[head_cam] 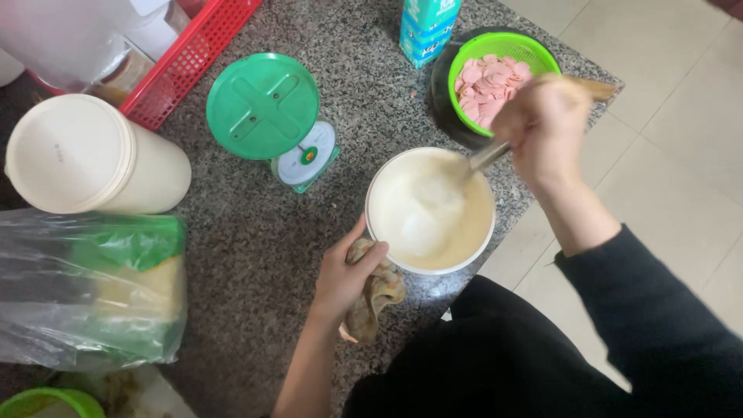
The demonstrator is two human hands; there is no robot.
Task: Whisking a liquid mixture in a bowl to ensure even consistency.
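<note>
A white round pot (pixel 430 210) of pale steaming liquid stands near the front corner of the speckled granite counter (pixel 255 248). My right hand (pixel 542 131) grips a wooden-handled utensil (pixel 495 151) whose metal end dips into the pot's far right side. My left hand (pixel 344 271) holds a crumpled brownish cloth (pixel 375 298) against the pot's near left rim.
A green strainer of pink slices (pixel 495 73) sits in a dark bowl behind the pot, next to a blue carton (pixel 426 27). A green kitchen scale (pixel 271 112), a red basket (pixel 190 54), a cream lidded tub (pixel 85 155) and a plastic bag (pixel 89 286) lie to the left.
</note>
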